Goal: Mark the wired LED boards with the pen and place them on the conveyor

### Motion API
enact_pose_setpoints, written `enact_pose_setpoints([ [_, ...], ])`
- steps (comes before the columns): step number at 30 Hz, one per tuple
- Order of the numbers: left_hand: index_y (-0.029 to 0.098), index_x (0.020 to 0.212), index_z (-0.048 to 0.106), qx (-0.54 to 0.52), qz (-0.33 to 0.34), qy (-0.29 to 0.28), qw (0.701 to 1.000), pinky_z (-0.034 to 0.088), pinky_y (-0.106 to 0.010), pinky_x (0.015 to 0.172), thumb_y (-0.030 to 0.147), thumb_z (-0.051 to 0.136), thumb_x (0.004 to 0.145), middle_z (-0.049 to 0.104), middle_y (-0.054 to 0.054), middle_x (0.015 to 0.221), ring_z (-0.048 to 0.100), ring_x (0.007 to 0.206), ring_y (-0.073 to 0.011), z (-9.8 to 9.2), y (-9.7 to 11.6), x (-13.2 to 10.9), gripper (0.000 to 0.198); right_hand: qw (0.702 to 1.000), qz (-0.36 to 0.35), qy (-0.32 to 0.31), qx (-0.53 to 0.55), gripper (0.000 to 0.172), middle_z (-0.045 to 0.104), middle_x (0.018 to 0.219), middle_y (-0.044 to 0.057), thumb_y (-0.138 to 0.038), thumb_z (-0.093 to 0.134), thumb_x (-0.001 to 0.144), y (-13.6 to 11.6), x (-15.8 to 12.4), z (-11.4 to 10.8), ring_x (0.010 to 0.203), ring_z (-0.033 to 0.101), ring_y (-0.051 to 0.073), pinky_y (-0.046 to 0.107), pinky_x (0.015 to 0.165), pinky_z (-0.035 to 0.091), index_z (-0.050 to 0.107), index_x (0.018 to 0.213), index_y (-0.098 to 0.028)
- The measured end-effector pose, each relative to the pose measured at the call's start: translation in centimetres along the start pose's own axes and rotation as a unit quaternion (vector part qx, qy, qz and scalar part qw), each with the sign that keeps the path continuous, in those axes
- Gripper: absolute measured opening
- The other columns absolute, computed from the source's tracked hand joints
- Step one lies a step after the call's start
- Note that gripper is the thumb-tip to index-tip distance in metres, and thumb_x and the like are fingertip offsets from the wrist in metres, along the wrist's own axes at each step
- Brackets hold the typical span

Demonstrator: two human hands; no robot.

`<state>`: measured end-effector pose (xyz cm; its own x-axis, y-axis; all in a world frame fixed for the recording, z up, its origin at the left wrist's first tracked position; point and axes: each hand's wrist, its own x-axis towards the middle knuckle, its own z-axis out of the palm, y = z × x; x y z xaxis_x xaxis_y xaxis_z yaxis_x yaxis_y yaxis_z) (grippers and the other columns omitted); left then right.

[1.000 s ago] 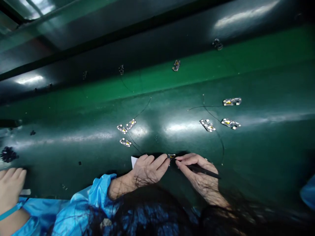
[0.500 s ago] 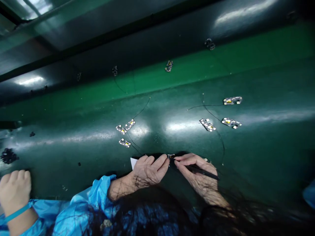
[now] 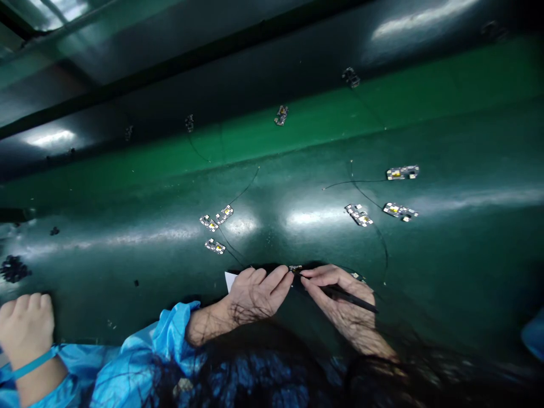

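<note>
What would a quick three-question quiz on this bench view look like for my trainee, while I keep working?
1. True or false: the right hand holds a dark slender tool.
2. How many small boards make up the cluster beyond the left hand? A two, B three, C six.
3. Fill in: the left hand pinches a small ____ beside the tool's tip.
Key: 1 true; 2 B; 3 board.
</note>
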<state>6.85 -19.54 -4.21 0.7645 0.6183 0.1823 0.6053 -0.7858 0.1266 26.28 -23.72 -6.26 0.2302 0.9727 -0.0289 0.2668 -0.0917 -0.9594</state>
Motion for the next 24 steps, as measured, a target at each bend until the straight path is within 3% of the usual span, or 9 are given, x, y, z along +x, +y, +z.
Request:
enact_pose_setpoints([
  [5, 0.024, 0.113, 0.069, -0.053, -0.013, -0.022, 0.998, 0.041, -0.034, 0.057, 0.010, 0.058, 0.089, 0.074, 0.000, 0.114, 0.058, 0.064, -0.0141, 0.3, 0.1, -0.1, 0.030, 1.000, 0.000, 0.002, -0.005, 0.016, 0.076, 0.075, -0.002, -0.018, 0.075, 0.076, -0.1, 0.0, 0.0, 0.068, 0.073, 0.014, 0.025, 0.064, 0.062, 0.064, 0.068, -0.025],
  [9, 0.029, 0.119, 0.067, -0.160, -0.072, -0.101, 0.979, 0.044, -0.037, 0.057, 0.010, 0.054, 0.090, 0.073, -0.005, 0.117, 0.065, 0.067, -0.0182, 0.6, 0.2, -0.2, 0.037, 1.000, -0.008, 0.001, -0.002, 0.016, 0.076, 0.074, -0.002, -0.018, 0.074, 0.077, -0.4, 0.2, -0.2, 0.066, 0.072, 0.013, 0.023, 0.062, 0.061, 0.064, 0.067, -0.025],
  [13, 0.031, 0.120, 0.067, -0.181, -0.089, -0.143, 0.969, 0.049, -0.038, 0.059, 0.012, 0.048, 0.093, 0.072, -0.006, 0.120, 0.067, 0.071, -0.0207, 0.5, 0.2, -0.2, 0.038, 1.000, -0.017, -0.005, 0.002, 0.016, 0.076, 0.075, -0.002, -0.019, 0.075, 0.076, -0.7, 0.4, -0.2, 0.065, 0.072, 0.012, 0.021, 0.063, 0.060, 0.064, 0.068, -0.024],
  [18, 0.030, 0.120, 0.067, -0.122, -0.053, -0.099, 0.986, 0.048, -0.038, 0.058, 0.011, 0.049, 0.093, 0.072, -0.004, 0.120, 0.065, 0.070, -0.0196, 0.1, 0.3, -0.2, 0.038, 0.999, -0.031, -0.007, -0.004, 0.014, 0.075, 0.075, -0.001, -0.022, 0.071, 0.081, -0.1, 0.0, -0.1, 0.066, 0.071, 0.015, 0.025, 0.060, 0.060, 0.063, 0.070, -0.026],
  [21, 0.027, 0.118, 0.068, -0.092, -0.036, -0.057, 0.994, 0.047, -0.037, 0.058, 0.009, 0.053, 0.091, 0.073, -0.002, 0.120, 0.064, 0.067, -0.0183, 0.3, 0.3, -0.4, 0.035, 0.998, -0.053, -0.010, -0.017, 0.012, 0.076, 0.088, -0.001, -0.017, 0.069, 0.082, 0.4, -0.2, -0.7, 0.076, 0.073, 0.017, 0.029, 0.069, 0.063, 0.067, 0.083, -0.029],
  [24, 0.028, 0.117, 0.067, -0.108, -0.056, -0.047, 0.992, 0.046, -0.037, 0.057, 0.011, 0.057, 0.090, 0.074, 0.002, 0.118, 0.065, 0.067, -0.0175, 0.7, 0.2, -0.6, 0.033, 0.974, -0.150, -0.062, -0.162, 0.029, 0.076, 0.104, 0.004, -0.015, 0.065, 0.085, 1.2, 0.0, -1.2, 0.088, 0.073, 0.021, 0.035, 0.078, 0.063, 0.071, 0.108, -0.032],
])
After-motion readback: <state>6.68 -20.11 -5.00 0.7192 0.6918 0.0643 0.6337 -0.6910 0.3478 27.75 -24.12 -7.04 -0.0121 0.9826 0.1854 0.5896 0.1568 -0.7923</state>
